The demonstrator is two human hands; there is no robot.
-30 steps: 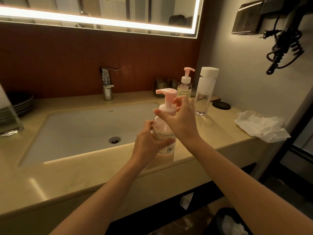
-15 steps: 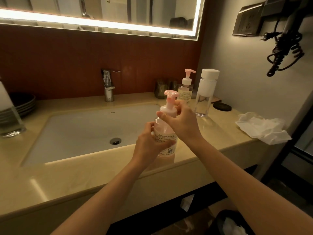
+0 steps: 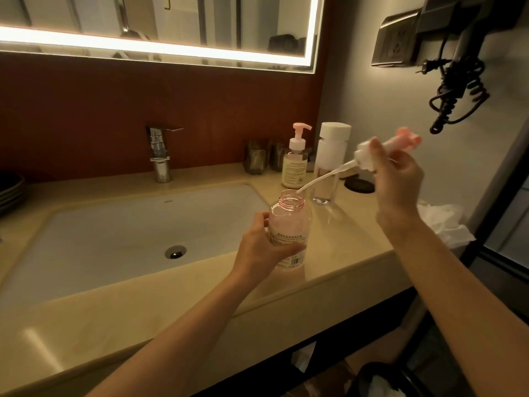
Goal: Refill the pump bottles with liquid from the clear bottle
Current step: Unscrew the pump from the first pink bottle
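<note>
uncapped pump bottle (image 3: 289,233) upright on the counter (image 3: 343,233), just right of the sink (image 3: 114,239), threaded neck open, pink-tinted inside. left hand (image 3: 257,247) curled round its lower body from the sink side, thumb against the label. pump head (image 3: 363,154) off the bottle and up to the right, tilted, pinched at the white collar by the right hand (image 3: 400,179), pink top blurred behind the fingers. dip tube (image 3: 323,177) slanting down-left, tip just at the neck's rim; touching or not, cannot tell. behind, near the back wall, second pump bottle (image 3: 294,164) with pump on, and just beside it the clear bottle (image 3: 329,154) with white cap, both upright. further out: dark disc (image 3: 359,184), crumpled tissue (image 3: 443,222) at the counter's right end, faucet (image 3: 160,156) behind the sink, lit mirror (image 3: 171,24) above.
</note>
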